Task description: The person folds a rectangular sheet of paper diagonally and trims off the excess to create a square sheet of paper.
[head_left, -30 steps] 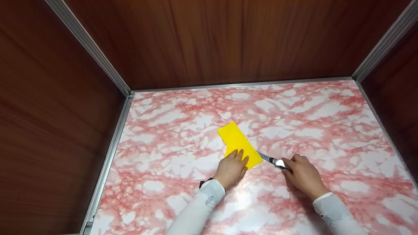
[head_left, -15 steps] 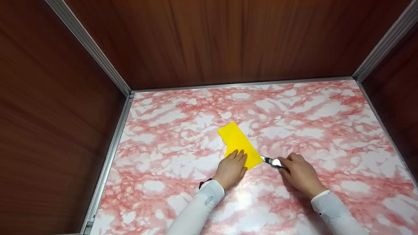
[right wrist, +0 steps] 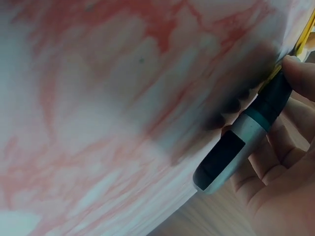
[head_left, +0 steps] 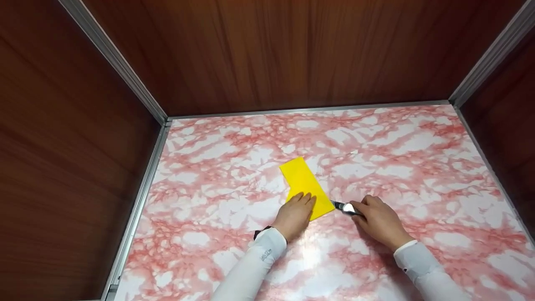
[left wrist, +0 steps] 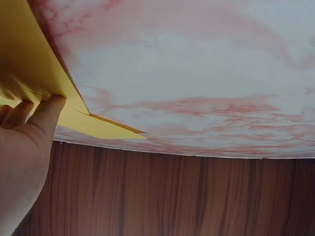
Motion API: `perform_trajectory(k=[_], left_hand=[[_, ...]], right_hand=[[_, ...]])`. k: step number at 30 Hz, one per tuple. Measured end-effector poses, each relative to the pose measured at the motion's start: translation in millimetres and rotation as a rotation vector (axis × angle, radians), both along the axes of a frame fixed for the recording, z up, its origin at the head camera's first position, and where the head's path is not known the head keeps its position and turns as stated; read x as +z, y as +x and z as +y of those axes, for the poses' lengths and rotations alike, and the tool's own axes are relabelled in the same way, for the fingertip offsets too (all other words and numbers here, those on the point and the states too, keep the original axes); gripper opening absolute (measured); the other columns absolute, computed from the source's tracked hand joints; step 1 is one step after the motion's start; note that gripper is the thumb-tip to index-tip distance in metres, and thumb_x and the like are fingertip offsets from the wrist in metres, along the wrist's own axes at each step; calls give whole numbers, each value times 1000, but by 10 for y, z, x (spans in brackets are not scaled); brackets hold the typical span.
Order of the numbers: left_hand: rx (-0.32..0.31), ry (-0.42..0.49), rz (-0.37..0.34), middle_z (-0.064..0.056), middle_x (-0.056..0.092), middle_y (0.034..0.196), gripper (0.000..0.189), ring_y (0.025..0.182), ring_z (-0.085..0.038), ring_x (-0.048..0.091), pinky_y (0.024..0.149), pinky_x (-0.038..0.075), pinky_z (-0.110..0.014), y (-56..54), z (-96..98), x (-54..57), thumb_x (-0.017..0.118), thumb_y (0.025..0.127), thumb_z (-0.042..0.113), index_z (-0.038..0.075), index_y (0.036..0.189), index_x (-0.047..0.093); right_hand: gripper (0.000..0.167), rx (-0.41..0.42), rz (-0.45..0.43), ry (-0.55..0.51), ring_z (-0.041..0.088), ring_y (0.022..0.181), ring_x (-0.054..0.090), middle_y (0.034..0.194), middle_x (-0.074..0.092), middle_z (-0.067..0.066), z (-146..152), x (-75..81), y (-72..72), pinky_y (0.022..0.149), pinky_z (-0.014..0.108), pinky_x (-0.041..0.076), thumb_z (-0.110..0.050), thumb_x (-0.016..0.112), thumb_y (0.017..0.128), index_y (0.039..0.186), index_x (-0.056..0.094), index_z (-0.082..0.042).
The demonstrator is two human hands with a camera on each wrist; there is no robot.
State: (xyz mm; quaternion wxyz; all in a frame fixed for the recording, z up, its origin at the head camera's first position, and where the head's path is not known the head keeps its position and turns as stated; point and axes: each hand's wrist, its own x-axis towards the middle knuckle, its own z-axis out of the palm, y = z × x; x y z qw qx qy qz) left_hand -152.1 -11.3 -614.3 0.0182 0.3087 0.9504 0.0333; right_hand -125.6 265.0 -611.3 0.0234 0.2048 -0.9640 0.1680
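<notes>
Paper [head_left: 301, 177] lies on table [head_left: 200, 159], long axis running away and leftward, left hand [head_left: 294, 216] on it, fingers straight; right hand [head_left: 381, 220], to its right, grips knife [head_left: 347, 209] pointing left at near-right corner, contact unclear.

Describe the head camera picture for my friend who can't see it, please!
A left hand rests on a yellow sheet while a right hand holds a silver-and-black knife at the sheet's right edge. The sheet lies on a red-and-white marbled table, with dark wood-grain panels behind and at both sides.
</notes>
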Motion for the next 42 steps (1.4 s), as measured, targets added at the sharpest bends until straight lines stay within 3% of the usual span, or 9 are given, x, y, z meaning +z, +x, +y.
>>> perform_trajectory(k=[14, 25, 30, 37, 42], left_hand=[[-9, -18, 67, -3, 60, 143, 41, 133, -23, 54, 115, 37, -33, 12, 12, -6, 53, 107, 14, 11, 148, 56], [-20, -22, 86, -4, 59, 143, 39, 133, -24, 54, 115, 37, -34, 16, 10, -29, 51, 108, 15, 11, 146, 57], [-26, -8, 110, -5, 62, 139, 32, 130, -25, 56, 114, 37, -34, 11, 13, -25, 52, 107, 14, 12, 137, 62], [-9, 9, 89, -6, 62, 139, 25, 131, -26, 56, 115, 37, -35, 0, 14, -37, 51, 107, 16, 12, 128, 64], [-13, 4, 140, -5, 64, 135, 23, 127, -25, 58, 114, 38, -33, 0, 11, -49, 53, 105, 17, 13, 123, 66]], right_hand=[[41, 12, -7, -6, 22, 84, 50, 93, 54, 2, -72, -2, -70, 71, 38, 45, -18, 81, 89, 127, 71, -8], [41, 11, -44, -12, 22, 83, 49, 95, 55, 3, -91, 48, -96, 72, 38, 46, -18, 81, 89, 128, 71, -7], [40, 15, -29, -4, 22, 82, 49, 95, 55, 4, -87, 31, -110, 71, 39, 46, -18, 80, 89, 127, 71, -8], [40, -3, -12, -7, 24, 81, 50, 95, 56, 5, -81, 11, -120, 71, 40, 47, -17, 80, 90, 127, 72, -6], [39, -37, -21, -21, 24, 80, 49, 94, 56, 5, -77, 11, -115, 69, 39, 45, -17, 80, 89, 126, 72, -5]])
